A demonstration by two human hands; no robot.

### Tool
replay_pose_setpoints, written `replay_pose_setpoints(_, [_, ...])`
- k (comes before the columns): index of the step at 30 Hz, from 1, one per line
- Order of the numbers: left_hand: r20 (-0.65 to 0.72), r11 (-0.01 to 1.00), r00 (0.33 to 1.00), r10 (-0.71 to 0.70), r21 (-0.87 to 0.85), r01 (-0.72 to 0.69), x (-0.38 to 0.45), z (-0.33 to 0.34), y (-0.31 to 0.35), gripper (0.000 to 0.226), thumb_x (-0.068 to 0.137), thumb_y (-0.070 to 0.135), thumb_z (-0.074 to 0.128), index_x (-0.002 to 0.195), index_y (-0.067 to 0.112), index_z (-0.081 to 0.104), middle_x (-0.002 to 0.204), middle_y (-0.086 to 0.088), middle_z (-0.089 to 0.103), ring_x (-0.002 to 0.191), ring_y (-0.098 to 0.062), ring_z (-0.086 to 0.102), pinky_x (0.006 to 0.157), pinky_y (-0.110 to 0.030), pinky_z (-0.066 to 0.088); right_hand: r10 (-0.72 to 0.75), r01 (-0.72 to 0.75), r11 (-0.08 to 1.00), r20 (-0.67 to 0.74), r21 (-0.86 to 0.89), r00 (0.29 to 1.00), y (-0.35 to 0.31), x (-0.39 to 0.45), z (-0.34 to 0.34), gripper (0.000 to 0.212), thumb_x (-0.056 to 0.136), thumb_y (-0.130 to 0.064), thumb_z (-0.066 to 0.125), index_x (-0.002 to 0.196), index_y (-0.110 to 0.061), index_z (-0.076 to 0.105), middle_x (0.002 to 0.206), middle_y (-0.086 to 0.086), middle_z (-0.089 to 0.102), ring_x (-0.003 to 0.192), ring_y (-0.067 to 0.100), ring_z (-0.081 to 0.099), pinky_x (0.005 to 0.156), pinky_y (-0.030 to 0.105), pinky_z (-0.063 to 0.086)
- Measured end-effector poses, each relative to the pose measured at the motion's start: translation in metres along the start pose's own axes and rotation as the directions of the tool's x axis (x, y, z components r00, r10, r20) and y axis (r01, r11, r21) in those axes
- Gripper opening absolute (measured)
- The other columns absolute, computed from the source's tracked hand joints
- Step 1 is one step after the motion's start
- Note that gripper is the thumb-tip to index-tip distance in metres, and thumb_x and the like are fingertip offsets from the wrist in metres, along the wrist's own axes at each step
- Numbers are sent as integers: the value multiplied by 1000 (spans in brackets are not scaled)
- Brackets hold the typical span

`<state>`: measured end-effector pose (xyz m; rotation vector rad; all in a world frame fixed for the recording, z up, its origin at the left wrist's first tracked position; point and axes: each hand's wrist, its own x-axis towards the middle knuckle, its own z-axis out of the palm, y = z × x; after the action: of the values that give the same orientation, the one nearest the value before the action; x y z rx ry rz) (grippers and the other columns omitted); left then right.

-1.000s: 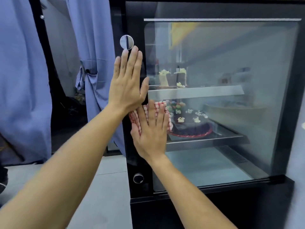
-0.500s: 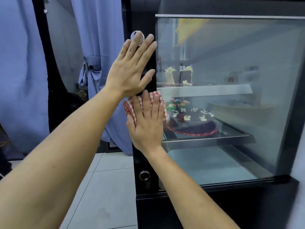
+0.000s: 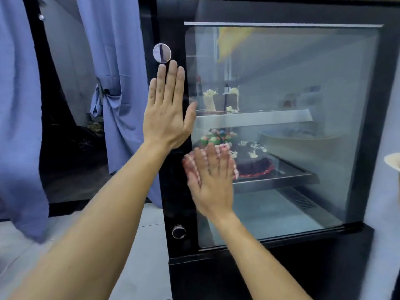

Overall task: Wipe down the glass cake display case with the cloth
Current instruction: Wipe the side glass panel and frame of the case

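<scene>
Left hand [image 3: 167, 113] lies flat, fingers straight, on the display case [image 3: 171, 191] black frame. Right hand [image 3: 213, 180], fingers extended, presses the checked cloth [image 3: 190, 164] against the glass; motion-blurred.

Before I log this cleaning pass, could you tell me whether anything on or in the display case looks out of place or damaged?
Nothing stands out. The glass shows no cracks, the cakes sit upright on level shelves, the left hand lies flat on the black frame, and the right hand presses the checked cloth to the glass.
</scene>
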<state>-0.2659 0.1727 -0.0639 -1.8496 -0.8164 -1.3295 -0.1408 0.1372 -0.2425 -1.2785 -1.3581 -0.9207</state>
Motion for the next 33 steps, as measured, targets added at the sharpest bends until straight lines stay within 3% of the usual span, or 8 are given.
replay_pose_setpoints(7, [-22,998,998,-58,37,59,-42,18,15,73,109,40,38,166,5,9,174,-15,6,162,-32,2,132,-44,-1,360,-359,927,-7,-111,933,74,-108,-20,66,109,-39,33,167,-18,9,174,18,1,158,48,-1,121,72,15])
replay_pose_setpoints(10, [-30,997,998,-63,44,64,-41,19,13,74,109,42,36,167,6,7,175,-14,5,162,-32,2,132,-44,0,-100,117,990,203,-74,974,34,-132,-4,75,104,-45,48,167,-32,10,175,6,-4,161,37,-2,129,56,6])
replay_pose_setpoints(13, [-28,997,998,-63,49,64,-43,21,15,74,110,44,34,167,7,5,175,-14,4,162,-32,2,132,-47,2,-340,343,939,111,-12,934,50,-43,-15,58,105,-44,50,160,-31,37,172,1,16,160,32,12,129,53,14])
replay_pose_setpoints(17, [-34,995,996,-76,65,79,-41,23,16,74,109,44,34,167,7,6,175,-14,4,162,-32,2,132,-47,2,43,-54,989,-86,-139,995,131,39,-55,62,106,-39,39,164,-19,27,171,14,20,159,39,9,128,62,12])
replay_pose_setpoints(22, [-60,994,995,-81,72,85,-42,23,18,74,108,43,37,167,7,9,174,-15,7,161,-33,4,131,-46,0,491,-507,859,-171,-66,854,180,-52,-60,66,107,-39,34,167,-22,15,173,16,11,159,45,3,121,71,16])
replay_pose_setpoints(25, [-53,994,995,-86,60,89,-42,21,18,74,108,42,38,167,7,8,174,-15,7,161,-33,4,131,-45,-1,171,-161,979,70,-127,983,119,-119,-35,74,105,-40,40,168,-28,3,175,11,1,160,40,3,123,67,19])
replay_pose_setpoints(29, [-33,995,996,-79,50,81,-42,19,17,75,108,41,41,167,8,6,175,-14,4,162,-32,1,131,-45,-1,-415,427,904,196,-26,889,112,-60,-34,70,102,-45,50,163,-33,18,175,-2,-2,160,32,6,128,56,11])
replay_pose_setpoints(33, [-51,994,995,-88,58,91,-43,23,17,77,108,40,44,167,8,7,175,-13,5,162,-32,2,132,-48,2,-156,155,967,11,-203,988,193,29,-76,66,106,-43,38,165,-25,16,172,4,5,160,36,4,130,50,0])
